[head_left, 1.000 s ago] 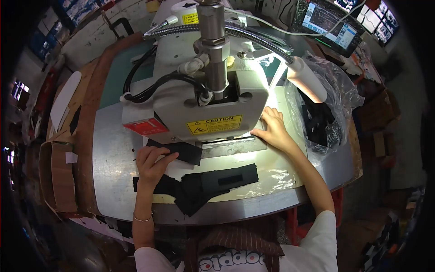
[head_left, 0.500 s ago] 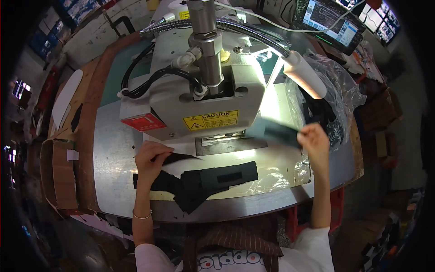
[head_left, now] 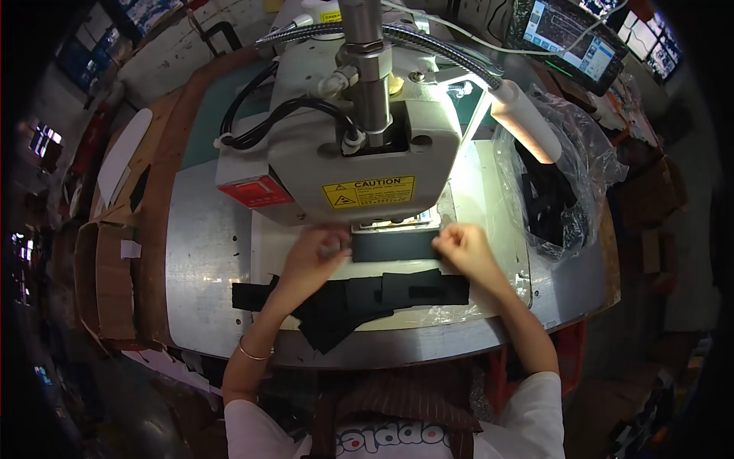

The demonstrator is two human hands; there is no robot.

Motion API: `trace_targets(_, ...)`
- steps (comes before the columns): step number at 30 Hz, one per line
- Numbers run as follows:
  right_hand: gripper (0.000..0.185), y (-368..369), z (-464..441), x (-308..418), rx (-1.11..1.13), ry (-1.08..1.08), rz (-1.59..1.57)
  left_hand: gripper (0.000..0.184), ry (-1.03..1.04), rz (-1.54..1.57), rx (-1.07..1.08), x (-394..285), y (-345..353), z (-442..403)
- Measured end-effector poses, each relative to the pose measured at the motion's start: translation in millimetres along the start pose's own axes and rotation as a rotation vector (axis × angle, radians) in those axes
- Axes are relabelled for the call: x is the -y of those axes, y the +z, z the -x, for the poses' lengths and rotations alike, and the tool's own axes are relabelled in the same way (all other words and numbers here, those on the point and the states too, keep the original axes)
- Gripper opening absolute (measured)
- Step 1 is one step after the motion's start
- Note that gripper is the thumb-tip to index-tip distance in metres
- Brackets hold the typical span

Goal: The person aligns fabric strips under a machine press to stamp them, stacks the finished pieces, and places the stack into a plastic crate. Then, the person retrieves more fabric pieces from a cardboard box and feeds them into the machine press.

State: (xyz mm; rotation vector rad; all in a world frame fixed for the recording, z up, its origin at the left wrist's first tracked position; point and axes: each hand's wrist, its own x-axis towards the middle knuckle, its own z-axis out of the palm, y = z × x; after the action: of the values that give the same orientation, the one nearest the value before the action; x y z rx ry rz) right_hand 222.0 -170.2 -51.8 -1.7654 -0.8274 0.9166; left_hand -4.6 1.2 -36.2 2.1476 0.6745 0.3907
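Note:
A dark rectangular fabric strip (head_left: 395, 246) lies flat in front of the sewing machine's work area, under the front of its head (head_left: 359, 172). My right hand (head_left: 462, 249) pinches the strip's right end between thumb and fingers. At the left end is my left hand (head_left: 317, 256), slightly blurred, its fingertips closed on the edge there. Nearer to me, several black fabric pieces (head_left: 344, 302) lie overlapped in an untidy row along the table's front, partly under my left forearm.
A clear plastic bag (head_left: 569, 218) with black pieces inside lies on the right. A lamp (head_left: 527, 122) shines from above it. A control screen (head_left: 566, 42) stands at the back right. An open cardboard box (head_left: 115, 283) is at the left edge of the metal tabletop (head_left: 202, 268).
My right hand has brought a dark strip from the right to the front of the machine. My left hand has left its black piece and moved right to the strip. The view has shifted slightly.

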Motion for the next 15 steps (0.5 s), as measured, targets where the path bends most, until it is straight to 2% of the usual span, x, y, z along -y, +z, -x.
trace_targets(1,0.021,-3,-12,-6,-0.057,-0.028,0.051,0.015,0.001,-0.172,-0.114,6,-3,0)
trace_targets(2,0.020,-6,-19,-9,-0.067,-0.048,0.017,0.014,0.227,-0.294,-0.219,19,-2,-1)
trace_targets(3,0.019,-7,-25,-5,-0.079,-0.069,-0.016,0.015,0.212,-0.298,-0.145,20,-3,0)
trace_targets(5,0.019,-5,-36,-5,-0.135,-0.127,0.121,0.018,0.182,-0.302,0.000,20,-5,2)
trace_targets(8,0.018,-7,-46,-4,-0.134,-0.171,0.229,0.020,0.397,-0.475,0.009,21,2,-2)
trace_targets(12,0.017,-5,-46,-3,-0.142,-0.203,0.256,0.022,0.483,-0.551,0.012,13,-2,2)
trace_targets(15,0.016,-1,-33,10,-0.252,-0.215,0.391,0.023,0.474,-0.578,0.045,12,-2,5)
